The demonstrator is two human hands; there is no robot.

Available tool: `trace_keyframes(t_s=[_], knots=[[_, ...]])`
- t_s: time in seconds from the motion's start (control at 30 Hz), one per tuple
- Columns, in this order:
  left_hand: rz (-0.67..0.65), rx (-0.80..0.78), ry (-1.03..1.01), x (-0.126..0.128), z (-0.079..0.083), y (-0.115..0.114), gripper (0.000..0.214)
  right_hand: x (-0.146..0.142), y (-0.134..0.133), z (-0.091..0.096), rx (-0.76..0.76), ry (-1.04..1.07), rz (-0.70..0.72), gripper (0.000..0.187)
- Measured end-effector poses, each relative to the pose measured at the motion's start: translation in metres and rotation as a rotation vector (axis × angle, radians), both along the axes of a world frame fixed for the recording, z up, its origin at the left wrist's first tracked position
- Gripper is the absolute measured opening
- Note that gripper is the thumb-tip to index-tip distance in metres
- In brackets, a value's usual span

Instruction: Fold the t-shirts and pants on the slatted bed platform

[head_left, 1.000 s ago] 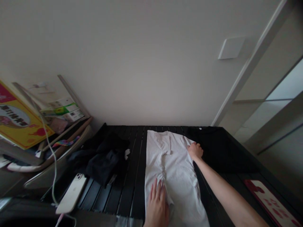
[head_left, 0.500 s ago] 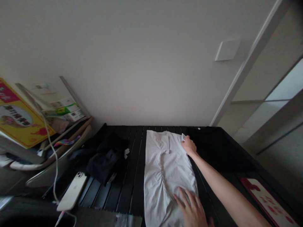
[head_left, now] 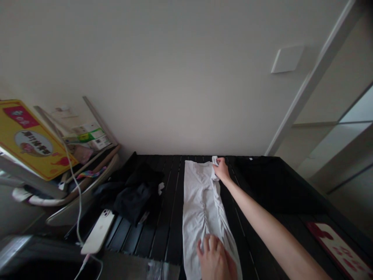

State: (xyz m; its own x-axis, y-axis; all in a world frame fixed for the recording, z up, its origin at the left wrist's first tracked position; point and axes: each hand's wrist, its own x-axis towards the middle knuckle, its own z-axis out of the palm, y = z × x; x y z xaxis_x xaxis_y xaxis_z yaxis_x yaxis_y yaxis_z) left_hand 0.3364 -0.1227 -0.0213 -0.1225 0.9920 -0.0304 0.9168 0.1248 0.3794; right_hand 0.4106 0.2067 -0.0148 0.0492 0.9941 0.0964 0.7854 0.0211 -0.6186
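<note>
Narrowed since the earlier frame: the white T-shirt (head_left: 201, 210) now lies folded lengthwise into a strip, its right edge drawn inward. Right hand (head_left: 222, 170): grip clamped on a bunched fold at the shirt's far end. Left hand (head_left: 213, 258): grip open, fingers spread on the shirt's near end, well apart from the right hand. Shirt position: lengthwise between both hands, on a black slatted counter (head_left: 169, 233). Left of the shirt: a heap of black clothes (head_left: 134, 198), then a white phone (head_left: 98, 231). Right of the shirt: a flat black garment (head_left: 271, 182). Risks: a hard tug at the far end could drag the strip out of line or ruck it; slack pressure at the near end could let the fold spring open.
</note>
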Motion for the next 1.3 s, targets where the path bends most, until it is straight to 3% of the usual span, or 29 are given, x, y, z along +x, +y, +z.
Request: trace_keyframes(t_s=[0.13,0.2,0.3,0.4,0.57,0.67,0.77,0.83,0.97,1.03,1.1,1.2,1.3], knots=[[0.057,0.135,0.084,-0.035,-0.009,-0.012,0.042,-0.043,-0.017,-0.021,0.033,0.012,0.231,0.05],[0.013,0.171,0.107,-0.046,-0.01,-0.012,0.056,-0.054,-0.033,-0.036,0.038,-0.015,0.34,0.049],[-0.246,0.159,0.077,-0.053,-0.011,-0.006,0.07,-0.056,-0.055,-0.056,0.048,-0.084,0.474,0.049],[-0.458,0.063,0.042,-0.058,-0.017,0.0,0.072,-0.046,-0.066,-0.063,0.059,-0.151,0.543,0.053],[-0.573,-0.005,0.016,-0.074,-0.034,0.0,0.079,-0.018,-0.088,-0.054,0.115,-0.209,0.581,0.054],[-0.695,-0.029,0.008,-0.097,-0.035,-0.003,0.08,0.004,-0.12,-0.048,0.168,-0.198,0.671,0.051],[-0.726,-0.081,0.036,-0.127,-0.03,-0.008,0.092,0.028,-0.161,-0.037,0.218,-0.155,0.829,0.053],[-0.739,-0.124,0.062,-0.143,-0.028,-0.011,0.101,0.043,-0.187,-0.025,0.175,-0.135,0.949,0.059],[-0.769,-0.151,0.184,-0.156,-0.027,-0.019,0.102,0.063,-0.231,0.0,-0.063,-0.116,1.192,0.08],[-0.774,-0.081,0.263,-0.155,-0.025,-0.023,0.096,0.068,-0.249,0.005,-0.154,-0.123,1.253,0.1],[-0.785,0.056,0.327,-0.154,-0.023,-0.027,0.083,0.071,-0.263,0.004,-0.167,-0.139,1.255,0.108],[-0.819,0.258,0.383,-0.156,-0.024,-0.029,0.066,0.072,-0.278,-0.003,-0.093,-0.161,1.202,0.096],[-0.867,0.366,0.307,-0.159,-0.032,-0.029,0.048,0.069,-0.286,-0.004,-0.008,-0.125,1.193,0.078]])
